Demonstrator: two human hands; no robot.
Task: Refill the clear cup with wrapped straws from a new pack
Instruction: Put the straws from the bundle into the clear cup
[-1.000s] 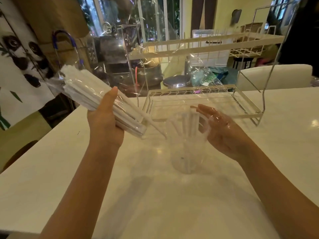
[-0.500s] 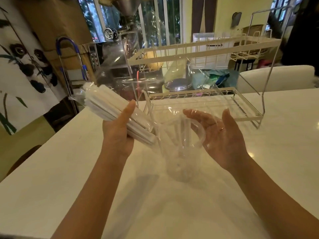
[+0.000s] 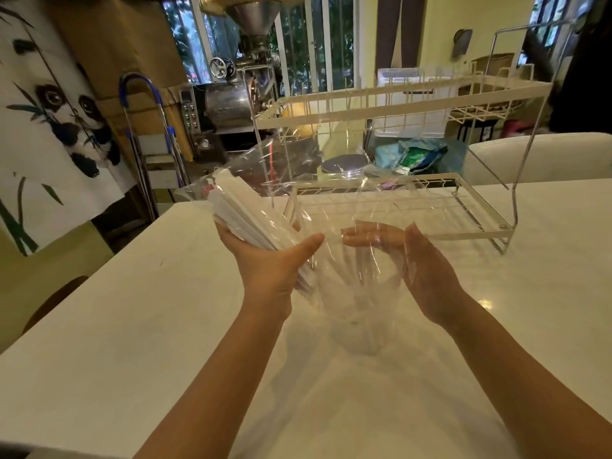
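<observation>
left hand (image 3: pixel 265 270) palm up, grip wrapped around straw pack (image 3: pixel 245 220), tilted toward cup | right hand (image 3: pixel 420 270) fingers spread, cupped beside cup rim | cup (image 3: pixel 361 313) upright on counter (image 3: pixel 132 326) between hands

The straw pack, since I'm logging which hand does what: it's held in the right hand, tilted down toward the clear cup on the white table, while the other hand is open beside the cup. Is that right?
Not quite. The head view shows the straw pack in the left hand, not the right. The rest holds: it tilts down toward the clear cup on the white table, and the right hand is open beside the cup.
</observation>
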